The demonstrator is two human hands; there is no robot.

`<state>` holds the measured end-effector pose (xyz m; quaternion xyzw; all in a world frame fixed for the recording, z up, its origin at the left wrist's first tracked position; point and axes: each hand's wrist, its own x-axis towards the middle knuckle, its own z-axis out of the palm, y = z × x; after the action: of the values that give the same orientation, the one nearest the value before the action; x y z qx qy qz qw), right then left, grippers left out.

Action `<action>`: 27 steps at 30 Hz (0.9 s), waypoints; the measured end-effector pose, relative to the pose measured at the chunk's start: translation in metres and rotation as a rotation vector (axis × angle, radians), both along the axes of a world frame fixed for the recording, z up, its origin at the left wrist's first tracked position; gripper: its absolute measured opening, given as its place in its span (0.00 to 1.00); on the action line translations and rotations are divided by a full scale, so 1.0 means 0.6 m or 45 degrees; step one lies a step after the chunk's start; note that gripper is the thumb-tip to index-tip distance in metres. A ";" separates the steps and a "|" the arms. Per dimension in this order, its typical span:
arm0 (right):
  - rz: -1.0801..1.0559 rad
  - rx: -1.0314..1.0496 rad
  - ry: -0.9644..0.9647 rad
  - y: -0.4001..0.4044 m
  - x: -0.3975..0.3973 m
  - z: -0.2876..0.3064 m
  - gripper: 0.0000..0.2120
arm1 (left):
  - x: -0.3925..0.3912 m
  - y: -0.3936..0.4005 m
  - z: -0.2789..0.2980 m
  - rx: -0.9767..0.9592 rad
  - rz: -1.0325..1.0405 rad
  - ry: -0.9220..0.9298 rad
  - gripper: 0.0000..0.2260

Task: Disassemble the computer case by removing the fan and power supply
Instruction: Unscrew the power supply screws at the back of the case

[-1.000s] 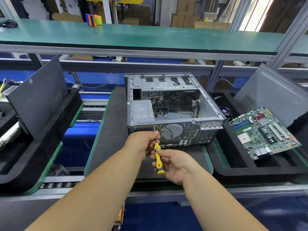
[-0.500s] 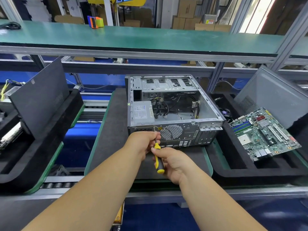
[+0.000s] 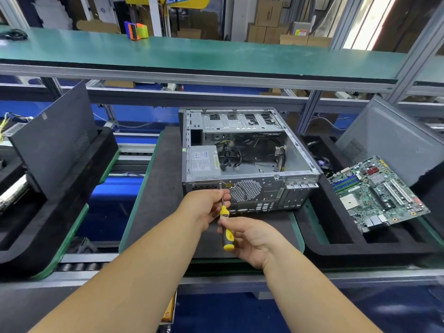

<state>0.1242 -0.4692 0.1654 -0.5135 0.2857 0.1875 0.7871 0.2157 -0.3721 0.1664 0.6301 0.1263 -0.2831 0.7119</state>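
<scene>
Computer case (image 3: 249,164) fan unseen; left hand (image 3: 204,207) hides screwdriver (image 3: 225,227) shaft.

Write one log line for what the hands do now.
step: unscrewing | right hand: grips screwdriver | left hand: steadies shaft | tip: computer case rear

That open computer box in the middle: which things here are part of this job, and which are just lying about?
In the job:
computer case
power supply
screwdriver
left hand, steadying the shaft
right hand, gripping the handle

Lying about:
motherboard in the right foam tray
dark panel leaning at left
</scene>
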 end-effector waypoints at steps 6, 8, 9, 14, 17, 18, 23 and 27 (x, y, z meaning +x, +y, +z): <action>0.023 0.002 -0.002 0.010 0.006 -0.002 0.07 | -0.002 -0.004 0.014 0.011 -0.005 0.010 0.13; 0.051 0.027 -0.028 0.008 0.006 0.001 0.10 | -0.003 -0.005 0.016 0.019 -0.014 0.024 0.14; 0.066 0.057 -0.032 0.006 0.005 0.003 0.12 | -0.003 -0.005 0.017 0.022 -0.016 0.039 0.14; 0.097 0.159 -0.025 -0.008 -0.001 0.011 0.13 | -0.003 0.001 0.010 -0.015 -0.017 0.070 0.12; 0.046 0.128 -0.045 -0.005 -0.001 0.010 0.09 | 0.000 0.009 0.004 -0.139 -0.028 0.102 0.10; 0.029 0.116 -0.044 -0.004 -0.001 0.008 0.09 | 0.001 0.012 0.003 -0.177 -0.025 0.128 0.09; 0.017 0.058 -0.005 0.002 0.004 0.002 0.06 | 0.013 0.023 0.006 -0.371 0.149 0.288 0.10; -0.005 0.010 0.013 0.007 0.004 -0.005 0.05 | 0.014 0.027 0.008 -0.403 0.168 0.313 0.12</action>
<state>0.1268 -0.4647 0.1624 -0.5087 0.2901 0.1896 0.7881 0.2239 -0.3562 0.1712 0.4613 0.2072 -0.3271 0.7983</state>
